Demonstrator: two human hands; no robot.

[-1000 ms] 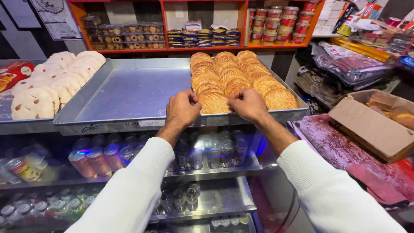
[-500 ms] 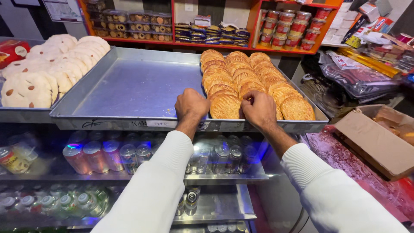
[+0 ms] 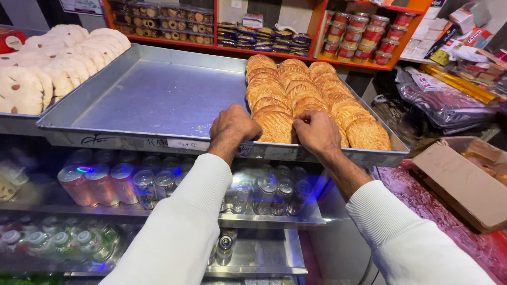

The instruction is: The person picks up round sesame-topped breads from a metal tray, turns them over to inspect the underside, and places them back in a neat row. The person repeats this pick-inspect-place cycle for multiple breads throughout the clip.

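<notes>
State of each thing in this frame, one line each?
Left hand: fingers curled on the front flatbread.
Right hand: touching the same flatbread.
Flatbread: lying in overlapping rows.
Metal tray: left half bare.
Cardboard box: open.
Cans: upright on shelf.

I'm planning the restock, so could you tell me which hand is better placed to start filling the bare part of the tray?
Probably the left hand: it rests at the front biscuit beside the tray's bare half, while the right hand sits among the biscuit rows.

Bright, sharp — edges bowed, tray (image 3: 158, 100) glare.
</notes>
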